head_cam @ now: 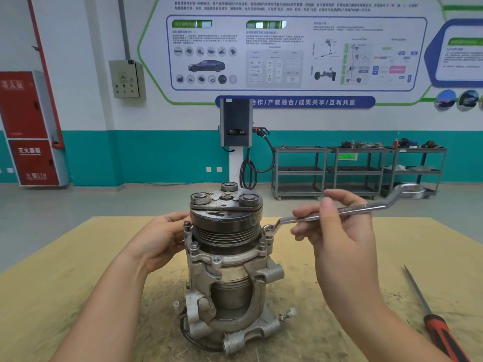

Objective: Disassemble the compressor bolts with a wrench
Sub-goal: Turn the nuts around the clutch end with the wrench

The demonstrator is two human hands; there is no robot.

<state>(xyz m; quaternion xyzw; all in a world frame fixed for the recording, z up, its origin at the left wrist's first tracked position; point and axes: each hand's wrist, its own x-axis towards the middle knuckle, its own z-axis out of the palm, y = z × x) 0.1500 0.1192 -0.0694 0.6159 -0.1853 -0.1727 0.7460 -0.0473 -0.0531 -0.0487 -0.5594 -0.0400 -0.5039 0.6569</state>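
Bolt (pixel 269 232) hidden under wrench (pixel 337 210) ring

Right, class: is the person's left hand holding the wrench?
No: the right hand grips the ring wrench, while the left hand steadies the compressor.

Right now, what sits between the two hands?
The compressor, standing upright; the left hand rests on its side, the right hand holds the wrench. Head view.
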